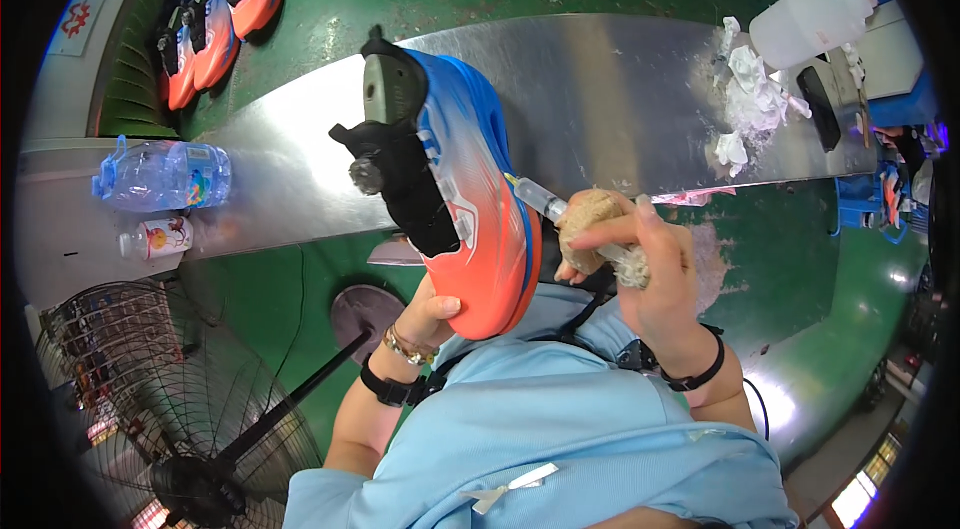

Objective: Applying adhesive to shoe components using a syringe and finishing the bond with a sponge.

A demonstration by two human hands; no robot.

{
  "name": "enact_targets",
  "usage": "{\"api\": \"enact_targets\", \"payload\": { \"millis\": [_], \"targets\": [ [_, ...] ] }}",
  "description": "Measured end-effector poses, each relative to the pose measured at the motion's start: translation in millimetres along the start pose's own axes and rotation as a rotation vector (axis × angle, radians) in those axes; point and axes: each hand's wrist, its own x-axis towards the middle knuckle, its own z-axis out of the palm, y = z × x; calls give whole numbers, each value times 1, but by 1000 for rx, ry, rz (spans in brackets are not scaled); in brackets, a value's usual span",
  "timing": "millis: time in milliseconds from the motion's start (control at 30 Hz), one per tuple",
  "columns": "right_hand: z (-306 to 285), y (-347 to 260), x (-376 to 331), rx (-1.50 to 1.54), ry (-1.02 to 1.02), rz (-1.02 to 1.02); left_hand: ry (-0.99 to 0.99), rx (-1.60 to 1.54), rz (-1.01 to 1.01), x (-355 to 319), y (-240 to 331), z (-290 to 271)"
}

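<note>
A running shoe [480,259], blue at the heel fading to orange-red at the toe, is held up over the bench edge by my left hand [432,317], whose fingers grip it near the toe. A dark last fills its opening, with black material over the tongue area. In my right hand [650,264] is a syringe [540,199] with a clear barrel; its yellowish tip meets the shoe's side near the sole line. A tan wad [590,229] and some whitish crumpled material are also in that hand's grasp.
The metal bench [590,109] spans the view. On it are a large plastic bottle [165,176], a small bottle [157,238], crumpled tissues [752,94], a phone [819,109] and a white jug [812,21]. More shoes [214,49] stand far left on a green conveyor; a fan [170,409] is near left.
</note>
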Motion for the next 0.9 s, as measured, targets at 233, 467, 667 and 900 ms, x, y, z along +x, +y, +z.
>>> {"api": "enact_targets", "payload": {
  "millis": [233,467,667,900],
  "targets": [
    [-5,-43,-21,-272,-106,-163,-264,-146,-143,48,-19,-4],
    [-17,-47,-37,-273,128,-259,-229,-233,-25,103,-20,50],
    [-20,-46,-40,-312,229,-310,-288,-415,30,129,-24,55],
    [-16,-40,-31,-462,235,-446,-300,-338,104,156,-23,57]
  ]
}}
